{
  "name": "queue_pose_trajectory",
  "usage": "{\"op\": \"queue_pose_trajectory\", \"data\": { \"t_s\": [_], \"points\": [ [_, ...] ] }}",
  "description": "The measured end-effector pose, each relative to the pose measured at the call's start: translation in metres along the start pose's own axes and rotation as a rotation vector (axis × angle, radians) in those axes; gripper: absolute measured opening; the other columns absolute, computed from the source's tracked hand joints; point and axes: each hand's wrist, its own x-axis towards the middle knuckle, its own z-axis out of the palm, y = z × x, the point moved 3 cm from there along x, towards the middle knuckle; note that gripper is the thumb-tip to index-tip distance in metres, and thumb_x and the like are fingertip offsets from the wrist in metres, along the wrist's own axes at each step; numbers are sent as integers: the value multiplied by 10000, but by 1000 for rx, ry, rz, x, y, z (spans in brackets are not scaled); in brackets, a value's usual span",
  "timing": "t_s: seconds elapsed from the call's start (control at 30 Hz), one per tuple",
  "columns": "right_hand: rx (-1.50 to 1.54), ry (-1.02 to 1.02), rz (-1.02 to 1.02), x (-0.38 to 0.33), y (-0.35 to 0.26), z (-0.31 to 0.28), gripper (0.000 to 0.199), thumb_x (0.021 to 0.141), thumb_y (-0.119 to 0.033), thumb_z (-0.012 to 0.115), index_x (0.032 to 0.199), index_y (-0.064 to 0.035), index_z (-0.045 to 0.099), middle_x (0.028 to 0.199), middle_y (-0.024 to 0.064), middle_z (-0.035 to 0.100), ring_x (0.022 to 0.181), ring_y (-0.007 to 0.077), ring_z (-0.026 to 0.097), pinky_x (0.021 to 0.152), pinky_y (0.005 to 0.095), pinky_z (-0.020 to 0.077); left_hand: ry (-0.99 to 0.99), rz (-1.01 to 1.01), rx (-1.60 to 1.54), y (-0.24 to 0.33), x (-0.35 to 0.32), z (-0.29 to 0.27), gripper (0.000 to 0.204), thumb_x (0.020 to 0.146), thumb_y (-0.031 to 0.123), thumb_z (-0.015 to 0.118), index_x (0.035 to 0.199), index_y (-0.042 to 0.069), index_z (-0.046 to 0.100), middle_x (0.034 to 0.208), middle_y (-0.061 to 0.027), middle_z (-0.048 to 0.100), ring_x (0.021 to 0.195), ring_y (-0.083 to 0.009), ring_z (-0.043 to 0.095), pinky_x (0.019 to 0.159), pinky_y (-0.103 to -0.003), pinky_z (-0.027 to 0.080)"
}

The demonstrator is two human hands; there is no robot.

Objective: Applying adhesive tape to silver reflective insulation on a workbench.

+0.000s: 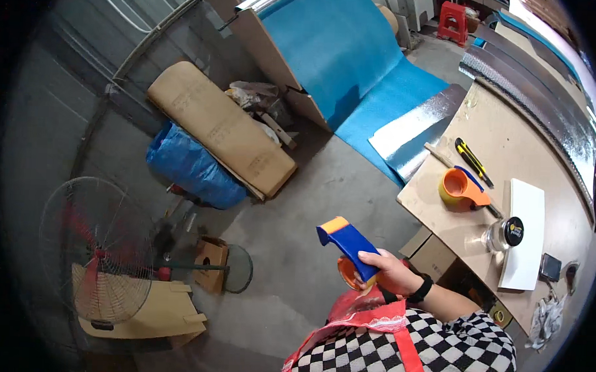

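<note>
My right hand (398, 275), with a black band at the wrist, is closed around a blue tape dispenser (354, 244) with an orange front end. The thumb lies on its upper side, and an orange ring shows beneath it. I hold it in front of my red apron (366, 310), over the floor and left of the table. My left hand is out of view. On the table, an orange tape dispenser (467, 190) sits beside a yellow and black utility knife (473, 162). Nearer stands a clear jar (497, 237) with a black lid, next to a white board (525, 234).
The wooden table (503, 134) fills the right side, with silver foil sheets (534, 92) at its far edge. Ahead hangs a blue sheet (335, 49) that runs down to the floor. A wire-caged fan (99, 251) and a folded brown cardboard (221, 127) stand to the left.
</note>
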Motion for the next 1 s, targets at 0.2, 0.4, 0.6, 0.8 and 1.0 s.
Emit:
{"op": "queue_pose_trajectory", "data": {
  "t_s": [0.2, 0.4, 0.6, 0.8, 1.0],
  "points": [
    [-68, 34, -11, 104, -67, -10, 462, 940, -403, 633, 1182, -10, 605, 976, 52, 657, 803, 111, 623, 703, 253, 502, 107, -150, -266, 47, 81, -94, 290, 937, 259, 603, 1090, 24, 673, 852, -103, 701, 736, -185, 654, 687, -336, 537],
    [11, 271, -115, 161, -106, -48, 447, 952, -351, 623, 1215, 9, 586, 947, 78, 661, 768, 139, 643, 690, 257, 526, -49, -100, -35, 126, 217, -130, 284, 947, 272, 607, 1052, 15, 670, 862, -104, 698, 757, -184, 654, 707, -341, 539],
    [98, 625, -516, 194, -167, -59, 436, 939, -272, 624, 1246, 27, 547, 897, 72, 644, 735, 132, 632, 698, 270, 517, -214, 346, 403, 254, 407, -240, 279, 957, 269, 603, 1015, 3, 664, 868, -99, 693, 783, -178, 651, 723, -342, 538],
    [35, 990, -892, 198, -223, -72, 385, 922, -175, 648, 1243, 6, 535, 914, 68, 635, 781, 147, 635, 745, 284, 522, -80, 364, -97, 495, 562, -354, 163, 973, 105, 546, 1093, 5, 590, 831, -80, 645, 696, -158, 608, 641, -295, 524],
    [-177, 1404, -1026, 140, -267, -116, 303, 930, -157, 632, 1174, -10, 530, 960, 60, 611, 846, 142, 621, 804, 312, 527, -216, 285, -370, 643, 577, -306, 182, 993, 152, 516, 1128, 40, 567, 818, -84, 630, 698, -181, 609, 607, -280, 514]
  ]
}}
